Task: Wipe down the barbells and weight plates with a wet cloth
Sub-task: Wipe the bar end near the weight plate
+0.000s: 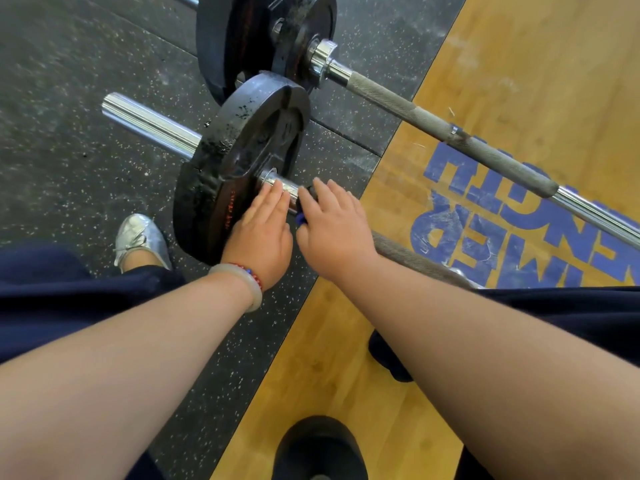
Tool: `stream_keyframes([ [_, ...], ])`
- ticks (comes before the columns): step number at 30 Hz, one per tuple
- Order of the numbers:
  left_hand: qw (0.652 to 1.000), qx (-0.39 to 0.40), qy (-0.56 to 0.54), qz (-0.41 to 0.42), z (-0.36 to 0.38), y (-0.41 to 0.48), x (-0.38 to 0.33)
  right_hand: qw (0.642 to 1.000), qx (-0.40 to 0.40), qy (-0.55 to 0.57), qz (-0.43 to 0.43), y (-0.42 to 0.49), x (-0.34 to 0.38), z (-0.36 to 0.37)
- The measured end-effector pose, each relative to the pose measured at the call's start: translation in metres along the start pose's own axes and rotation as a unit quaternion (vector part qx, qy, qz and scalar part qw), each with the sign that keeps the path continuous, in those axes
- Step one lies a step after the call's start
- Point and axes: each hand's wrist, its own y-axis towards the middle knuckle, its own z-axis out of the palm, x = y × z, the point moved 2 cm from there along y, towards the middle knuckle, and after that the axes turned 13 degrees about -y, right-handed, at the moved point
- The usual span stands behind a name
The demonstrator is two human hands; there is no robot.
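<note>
Mid-wipe: left hand (258, 230) grip wide, flat on weight plate (242, 150); right hand (334, 226) grip holds cloth (301, 219) on barbell (149, 123); next likely rub along shaft.

A wood platform (346, 393) of honey-yellow boards has a slight sheen under even light. Blue block lettering (519, 220) is painted on the platform's right part; it reads upside down from here and is scuffed with white scratches. Against the platform's straight left edge lies black rubber flooring (69, 81) flecked with pale specks. A seam (346, 136) crosses the rubber near the platform's far corner, with pale dusty smears beside it.
</note>
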Motion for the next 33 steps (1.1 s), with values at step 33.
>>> stream_keyframes([
  [33, 0.999, 0.000, -0.042, 0.028, -0.010, 0.005, 0.000, 0.992, 0.070, 0.106, -0.014, 0.064, -0.004, -0.006],
])
